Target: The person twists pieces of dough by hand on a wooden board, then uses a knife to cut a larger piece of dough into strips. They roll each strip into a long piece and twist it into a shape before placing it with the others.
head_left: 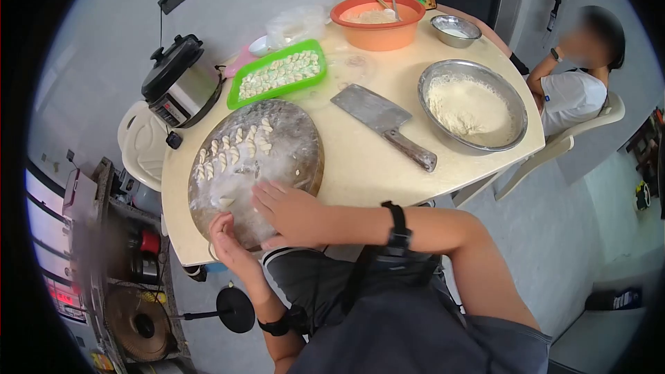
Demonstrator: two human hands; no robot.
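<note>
My right hand (pixel 296 213) lies flat, palm down, on the floured round wooden board (pixel 305 131), fingers stretched out together. Anything under its palm is hidden. At the board's near edge is my left hand (pixel 234 248), turned on its side with loosely curved fingers and nothing visible in them. Just beyond its fingertips sits a small pale dough piece (pixel 225 202). Short twisted dough pieces (pixel 235 145) stand in rows on the far half of the board. A tiny dough scrap (pixel 298 172) lies to their right.
Behind the board is a green tray (pixel 237 102) of small dough pieces. A cleaver (pixel 377 114) lies right of the board, beside a metal bowl (pixel 519 128) of dough. Further back stand an orange basin (pixel 377 40), a small metal bowl (pixel 456 34) and an electric cooker (pixel 181 83). A person (pixel 575 93) sits at right.
</note>
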